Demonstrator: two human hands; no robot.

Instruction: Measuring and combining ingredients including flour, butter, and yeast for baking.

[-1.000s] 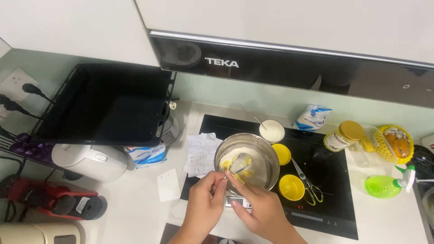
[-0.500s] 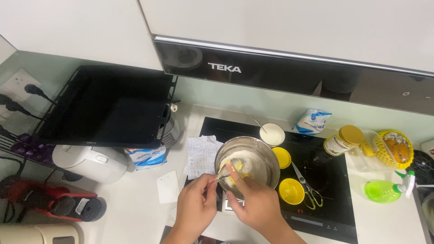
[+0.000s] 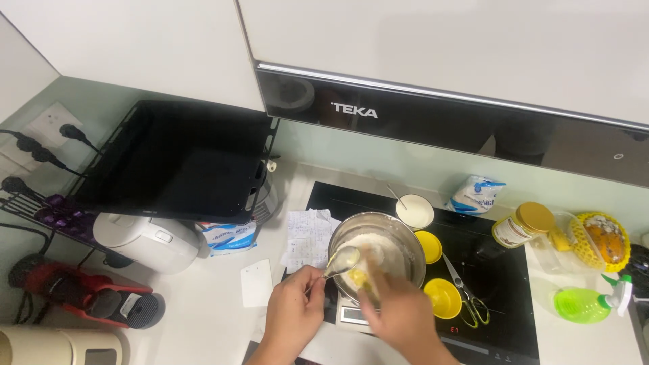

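My left hand pinches a metal spoon by its handle, bowl held over the steel mixing bowl — my right hand reaches into the bowl, fingers blurred, so I cannot tell their grip. The bowl sits on a small scale at the near left of the black hob. I judge I'm scraping butter off the spoon; freeing it needs a steady push downward.
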